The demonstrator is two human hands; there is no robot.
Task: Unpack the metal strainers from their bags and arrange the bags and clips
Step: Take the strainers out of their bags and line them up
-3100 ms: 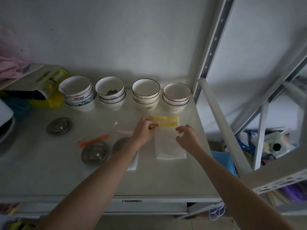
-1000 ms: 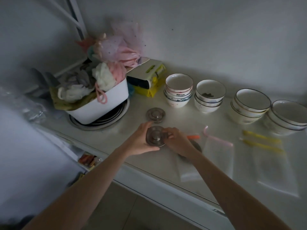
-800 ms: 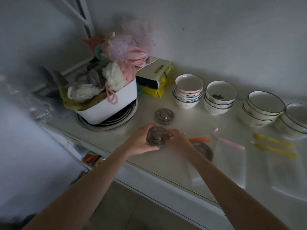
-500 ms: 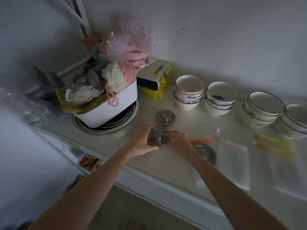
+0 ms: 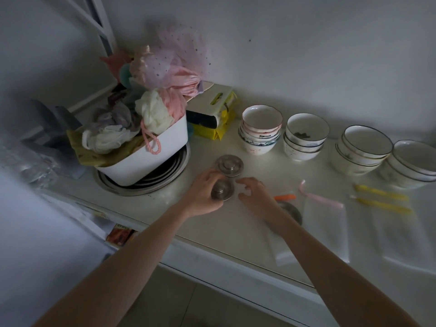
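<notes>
My left hand (image 5: 203, 191) grips a round metal strainer (image 5: 223, 190) at its left rim, low over the white counter. Just behind it a second metal strainer (image 5: 229, 165) lies flat. My right hand (image 5: 256, 197) hovers right of the held strainer, fingers spread, holding nothing. A third strainer (image 5: 292, 211) lies partly hidden behind my right wrist, on a clear bag (image 5: 283, 246). An orange clip (image 5: 285, 197), a pink clip (image 5: 318, 197) and two yellow clips (image 5: 382, 191) lie to the right, with two more clear bags (image 5: 326, 228) below them.
A white tub (image 5: 151, 159) stuffed with bath sponges and cloths sits on stacked metal plates at the left. Several stacks of bowls (image 5: 260, 128) line the back wall. A yellow and white box (image 5: 213, 109) stands behind the tub. The counter's front edge (image 5: 212, 253) runs diagonally below my arms.
Three seconds ago both hands were at the yellow clips and a bag. Since then they carried a strainer leftward; now my right hand has let go and only the left holds it.
</notes>
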